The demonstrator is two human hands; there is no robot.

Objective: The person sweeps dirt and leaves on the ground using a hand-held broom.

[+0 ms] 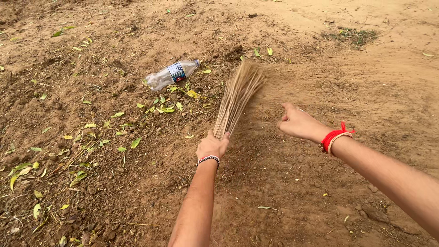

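The broom (238,98) is a handleless bundle of thin, pale tan straw sticks, gathered tight at the base and fanning out toward the tip. It slants away from the person, base near, tip further off and slightly rightward. The base is gripped in the left hand (212,146). The splayed tip looks blurred and meets the loose brown dirt (320,91), with scattered green and yellow leaves just to its left.

Outdoor dirt yard: bare soil (283,192), fallen leaves (91,137)
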